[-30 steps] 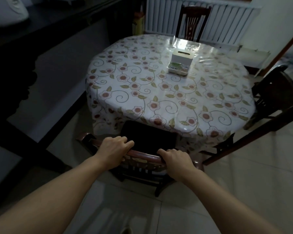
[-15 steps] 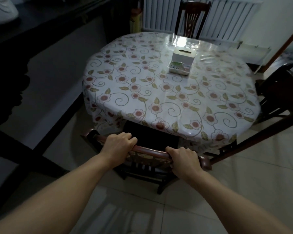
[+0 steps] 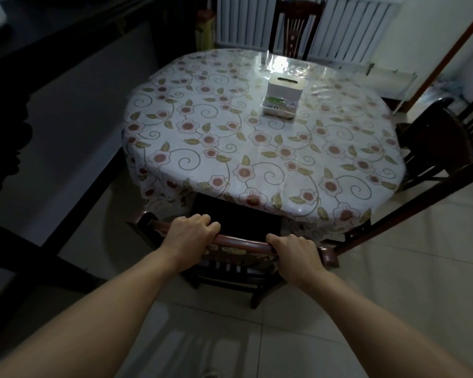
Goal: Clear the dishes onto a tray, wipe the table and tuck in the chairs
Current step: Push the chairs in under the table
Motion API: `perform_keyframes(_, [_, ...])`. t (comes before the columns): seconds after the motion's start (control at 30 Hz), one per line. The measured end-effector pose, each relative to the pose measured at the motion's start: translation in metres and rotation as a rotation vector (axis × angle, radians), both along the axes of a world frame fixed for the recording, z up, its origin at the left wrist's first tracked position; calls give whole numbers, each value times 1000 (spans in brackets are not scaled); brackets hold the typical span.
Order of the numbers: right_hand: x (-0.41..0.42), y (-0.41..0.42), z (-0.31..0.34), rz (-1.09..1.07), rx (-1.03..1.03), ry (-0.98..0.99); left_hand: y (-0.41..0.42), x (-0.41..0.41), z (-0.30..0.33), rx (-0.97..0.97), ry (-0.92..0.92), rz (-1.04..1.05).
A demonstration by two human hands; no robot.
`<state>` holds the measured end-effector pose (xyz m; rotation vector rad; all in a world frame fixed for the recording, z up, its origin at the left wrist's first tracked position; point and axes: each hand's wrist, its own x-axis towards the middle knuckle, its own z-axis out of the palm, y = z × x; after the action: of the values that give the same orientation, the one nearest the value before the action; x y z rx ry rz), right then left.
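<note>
Floral table [image 3: 257, 137] ahead; both hands' grip, left hand [image 3: 189, 236] and right hand [image 3: 298, 253], clamps chair [image 3: 241, 242] top rail, lying crosswise

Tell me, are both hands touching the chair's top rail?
Touching. The head view shows the left hand and right hand with fingers curled over the near chair's top rail.

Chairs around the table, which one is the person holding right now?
The near chair, closest to the camera: both the left hand and right hand grip its top rail. The other chairs stand untouched.
</note>
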<state>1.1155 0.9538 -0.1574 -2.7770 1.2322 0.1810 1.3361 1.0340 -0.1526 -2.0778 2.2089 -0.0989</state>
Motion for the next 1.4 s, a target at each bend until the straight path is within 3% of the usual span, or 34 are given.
perform_keyframes(0.67, [0,9,3,-40,-71,34,1,-13,4,42,-57,144])
perform_keyframes(0.83, [0,7,6,-64,52,77,4,-16,6,47,-23,139])
perform_keyframes(1.23, [-24,18,45,-94,104,-71,5,-41,31,83,278,90])
perform_keyframes(1.4, [-40,21,64,-116,93,-85,-2,-56,49,63,251,74])
